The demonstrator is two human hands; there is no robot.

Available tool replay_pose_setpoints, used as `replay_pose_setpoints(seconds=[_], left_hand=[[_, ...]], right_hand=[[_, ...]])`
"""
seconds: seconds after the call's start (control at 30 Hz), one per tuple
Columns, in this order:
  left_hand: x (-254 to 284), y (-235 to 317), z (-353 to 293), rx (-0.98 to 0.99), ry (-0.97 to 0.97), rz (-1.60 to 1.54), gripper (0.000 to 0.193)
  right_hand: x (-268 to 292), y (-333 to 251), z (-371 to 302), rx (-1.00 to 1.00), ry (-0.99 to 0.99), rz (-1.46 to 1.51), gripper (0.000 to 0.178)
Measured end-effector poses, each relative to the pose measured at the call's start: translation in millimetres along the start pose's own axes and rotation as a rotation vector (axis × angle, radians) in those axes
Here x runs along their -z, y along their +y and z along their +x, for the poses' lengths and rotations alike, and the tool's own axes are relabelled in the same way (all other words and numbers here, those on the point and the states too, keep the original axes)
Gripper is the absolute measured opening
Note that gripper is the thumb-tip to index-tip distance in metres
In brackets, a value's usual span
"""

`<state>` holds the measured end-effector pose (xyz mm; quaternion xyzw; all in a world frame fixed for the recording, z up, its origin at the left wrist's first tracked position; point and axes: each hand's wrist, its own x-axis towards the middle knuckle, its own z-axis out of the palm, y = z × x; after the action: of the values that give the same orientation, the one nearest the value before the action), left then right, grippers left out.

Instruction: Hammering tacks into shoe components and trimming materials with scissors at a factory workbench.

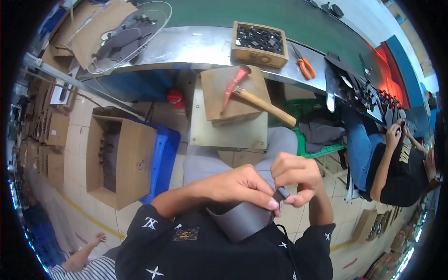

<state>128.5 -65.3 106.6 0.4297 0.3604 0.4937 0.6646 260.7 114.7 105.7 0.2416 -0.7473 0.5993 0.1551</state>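
- While both hands meet at the person's chest, the left hand (247, 186) closes thumb against fingers on one end of a curved grey strip (240, 223).
- Right hand (301, 179): fingers curled, thumb and forefinger closed on a small dark piece (282, 192) at that end of the strip.
- Grey strip: at 7 o'clock from the fingertips, bowed in front of the black shirt (200, 256).
- At 12 o'clock, beyond the knees: a pale metal stand (205, 133) bearing a wooden block (214, 95); on it lies a hammer (266, 105), head red, wooden handle overhanging toward 1 o'clock.
- At 1 o'clock: a green crate (309, 153) holding grey pieces.
- At 9 o'clock: an open carton (136, 163) beside a blue crate (169, 147).
- At 8 o'clock: another person's striped sleeve (93, 269).
- At 3 o'clock: a seated co-worker (401, 175) in dark clothing.
- Farther, at 12 o'clock: a metal surface (191, 44) carrying a wooden box (259, 57) of small dark parts, with orange-handled pliers (306, 68) just right of it.
- Between 10 and 11 o'clock: a wire basket (161, 39) with grey pieces.
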Motion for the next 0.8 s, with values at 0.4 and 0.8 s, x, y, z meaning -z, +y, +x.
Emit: replay_pose_setpoints(seconds=[0.4, 0.8], left_hand=[[23, -16, -31, -0.044, 0.391, 0.223, 0.026], [32, -24, -14, 0.018, 0.499, 0.414, 0.026]], right_hand=[[106, 104, 10, -0.479, 0.441, -1.169, 0.027], [185, 184, -19, -0.408, 1.046, -0.023, 0.037]])
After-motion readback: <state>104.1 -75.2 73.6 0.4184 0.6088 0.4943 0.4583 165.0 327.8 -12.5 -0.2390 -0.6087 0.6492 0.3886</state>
